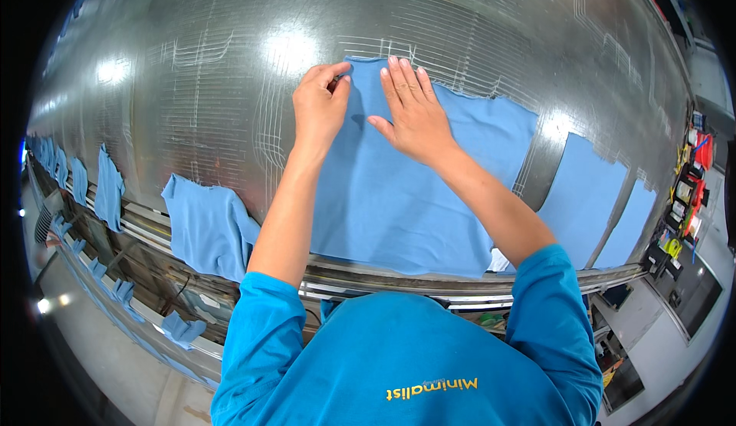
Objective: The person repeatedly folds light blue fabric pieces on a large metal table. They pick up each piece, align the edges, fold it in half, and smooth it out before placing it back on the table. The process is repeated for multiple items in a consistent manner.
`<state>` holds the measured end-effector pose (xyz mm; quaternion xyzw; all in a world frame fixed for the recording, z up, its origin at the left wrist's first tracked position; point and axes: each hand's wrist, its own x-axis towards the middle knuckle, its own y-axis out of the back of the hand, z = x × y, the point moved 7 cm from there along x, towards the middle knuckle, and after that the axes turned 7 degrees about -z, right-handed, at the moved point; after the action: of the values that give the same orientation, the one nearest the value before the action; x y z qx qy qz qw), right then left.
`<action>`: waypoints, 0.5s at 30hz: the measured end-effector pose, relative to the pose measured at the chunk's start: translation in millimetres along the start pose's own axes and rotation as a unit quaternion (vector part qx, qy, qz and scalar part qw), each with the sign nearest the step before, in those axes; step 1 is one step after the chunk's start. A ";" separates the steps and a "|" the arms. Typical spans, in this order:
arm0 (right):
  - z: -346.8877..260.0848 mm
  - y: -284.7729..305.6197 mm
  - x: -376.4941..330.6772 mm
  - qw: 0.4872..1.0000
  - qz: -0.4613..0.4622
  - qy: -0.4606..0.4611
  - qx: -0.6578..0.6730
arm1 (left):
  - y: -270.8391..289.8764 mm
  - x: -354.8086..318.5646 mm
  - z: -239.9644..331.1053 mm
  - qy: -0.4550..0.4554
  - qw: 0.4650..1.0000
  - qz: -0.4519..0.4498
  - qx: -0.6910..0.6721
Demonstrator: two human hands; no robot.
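I'm reading this step as squaring and flattening the large light-blue knit fabric panel [399, 219], which lies on the grey metal table [222, 115] in front of the torso, top edge near the white grid lines [460, 31]. Right hand [418, 123]: palm-down, fingers extended, grasping nothing, on the panel by its top edge. Left hand [316, 111]: fingers curled at the upper-left corner; can't tell if fabric is pinched. Top edge there looks slightly rolled. Next move, my call: uncurl that corner, right hand keeping light pressure so the knit doesn't drag.
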<state>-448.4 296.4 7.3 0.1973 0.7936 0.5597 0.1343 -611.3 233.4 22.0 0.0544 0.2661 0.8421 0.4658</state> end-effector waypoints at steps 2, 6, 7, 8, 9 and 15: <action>-5.9 -2.3 9.4 1.000 0.014 -0.012 0.013 | 1.2 -0.7 -0.2 0.008 1.000 -0.001 -0.012; -25.5 -11.1 33.4 0.999 0.016 0.009 0.034 | 6.5 -1.3 1.2 0.002 1.000 0.006 0.015; -29.8 -13.9 37.9 0.999 0.013 0.017 0.038 | 11.8 -0.7 7.1 -0.013 0.999 0.029 0.031; -36.7 -16.9 39.9 0.999 0.000 0.041 0.012 | 18.2 -2.0 15.5 -0.027 0.997 0.049 0.044; -43.2 -18.5 39.7 0.998 0.005 0.056 0.028 | 25.4 -4.2 22.4 -0.042 0.995 0.069 0.056; -49.3 -7.7 -5.9 0.994 -0.017 0.078 0.074 | 67.2 -42.5 11.8 -0.001 0.996 0.074 0.053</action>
<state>-465.9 250.3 16.7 0.1491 0.8441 0.5107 0.0664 -634.3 175.0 72.3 0.0995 0.3055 0.8588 0.3991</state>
